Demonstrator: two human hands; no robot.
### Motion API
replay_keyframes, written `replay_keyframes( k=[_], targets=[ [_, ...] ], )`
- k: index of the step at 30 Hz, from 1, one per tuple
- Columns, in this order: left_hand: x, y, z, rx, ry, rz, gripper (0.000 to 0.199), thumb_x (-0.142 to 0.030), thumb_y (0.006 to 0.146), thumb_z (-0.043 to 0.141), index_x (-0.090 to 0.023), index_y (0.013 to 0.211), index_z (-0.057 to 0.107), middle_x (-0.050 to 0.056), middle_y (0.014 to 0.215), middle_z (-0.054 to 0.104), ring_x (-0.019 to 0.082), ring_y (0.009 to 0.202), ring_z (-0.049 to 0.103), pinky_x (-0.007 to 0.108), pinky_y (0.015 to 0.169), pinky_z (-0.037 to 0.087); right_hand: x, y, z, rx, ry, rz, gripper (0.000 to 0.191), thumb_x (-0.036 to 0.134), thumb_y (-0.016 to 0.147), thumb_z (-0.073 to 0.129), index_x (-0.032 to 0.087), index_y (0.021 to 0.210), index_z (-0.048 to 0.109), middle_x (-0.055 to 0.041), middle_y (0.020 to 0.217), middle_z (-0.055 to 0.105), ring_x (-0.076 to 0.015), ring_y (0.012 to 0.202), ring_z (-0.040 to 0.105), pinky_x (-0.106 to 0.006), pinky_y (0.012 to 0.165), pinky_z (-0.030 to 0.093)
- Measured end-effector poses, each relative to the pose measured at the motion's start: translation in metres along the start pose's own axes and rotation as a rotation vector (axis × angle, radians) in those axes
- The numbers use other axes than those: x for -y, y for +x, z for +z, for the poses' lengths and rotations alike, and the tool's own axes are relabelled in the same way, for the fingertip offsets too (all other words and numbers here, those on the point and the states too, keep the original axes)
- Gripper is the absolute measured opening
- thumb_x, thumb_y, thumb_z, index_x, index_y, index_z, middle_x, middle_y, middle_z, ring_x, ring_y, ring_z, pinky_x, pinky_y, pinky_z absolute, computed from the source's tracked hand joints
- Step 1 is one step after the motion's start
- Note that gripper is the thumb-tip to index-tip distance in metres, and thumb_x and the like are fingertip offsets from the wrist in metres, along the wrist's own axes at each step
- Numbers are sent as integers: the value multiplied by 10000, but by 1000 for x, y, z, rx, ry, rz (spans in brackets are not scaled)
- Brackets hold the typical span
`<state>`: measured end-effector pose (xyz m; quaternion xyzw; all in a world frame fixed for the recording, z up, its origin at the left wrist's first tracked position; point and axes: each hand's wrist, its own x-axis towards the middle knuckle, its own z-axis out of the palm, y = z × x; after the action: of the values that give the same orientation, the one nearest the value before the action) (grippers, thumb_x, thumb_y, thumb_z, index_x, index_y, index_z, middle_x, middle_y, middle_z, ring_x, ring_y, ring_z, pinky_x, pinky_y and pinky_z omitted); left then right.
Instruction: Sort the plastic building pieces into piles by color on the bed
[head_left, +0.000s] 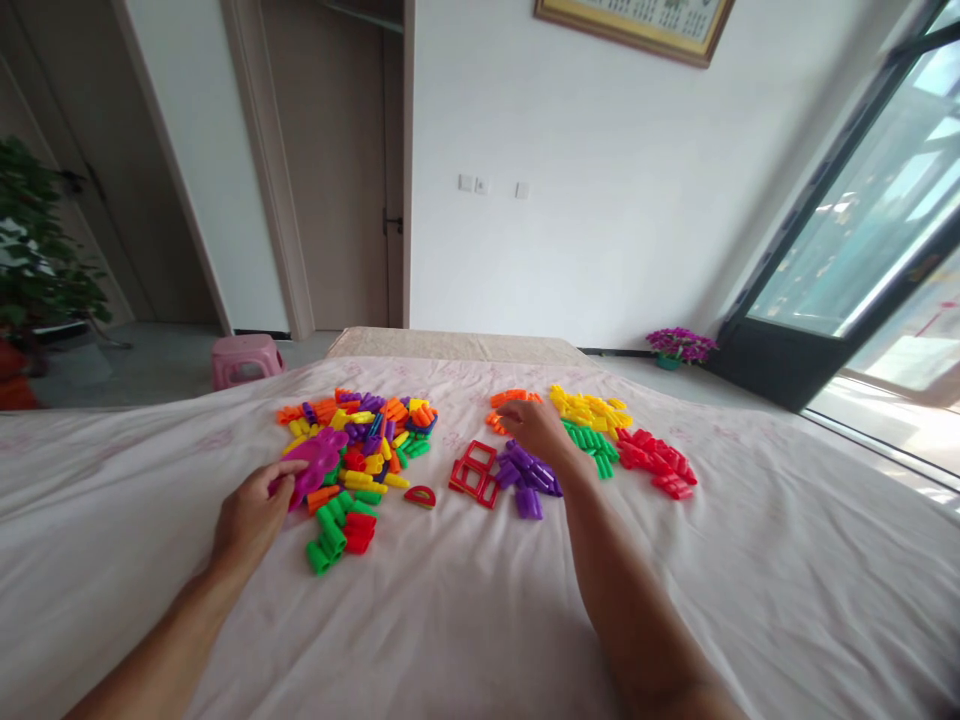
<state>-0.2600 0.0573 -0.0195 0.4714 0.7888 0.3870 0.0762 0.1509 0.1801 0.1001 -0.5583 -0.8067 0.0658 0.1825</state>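
Observation:
My left hand point(251, 510) pinches a magenta, scalloped plastic piece point(318, 464) at its near end, above the left edge of a mixed pile of plastic building pieces point(367, 462). Green tube pieces point(326, 540) and a red piece point(360, 533) lie in front of that pile. At the small orange pile point(517, 397), my right hand point(541, 428) reaches down with bent, closed fingers; what they hold, if anything, is hidden. Purple tube pieces point(529, 472) sit just below that hand, with red square frames point(476, 474) to their left.
Yellow point(592, 408), green point(592, 447) and red point(656, 462) piles lie to the right on the pale bedsheet point(450, 620). A red-rimmed half-round piece point(420, 496) rests between the groups. Beyond the sheet stand a pink stool point(246, 360) and a flower pot point(670, 362).

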Motion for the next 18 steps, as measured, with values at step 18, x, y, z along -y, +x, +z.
replay_keyframes(
  k=[18],
  targets=[
    [-2,-2,1,-27,-34,36,333,-346,872,519,-289,1049,795,-1,1147,813,201,1032,732,287,920,540,125,-48,115,214,188,-783,480,205,976,602,267,1451,573,-69,1484,613,-227,1353,546,-380,1142,420]
  ],
)
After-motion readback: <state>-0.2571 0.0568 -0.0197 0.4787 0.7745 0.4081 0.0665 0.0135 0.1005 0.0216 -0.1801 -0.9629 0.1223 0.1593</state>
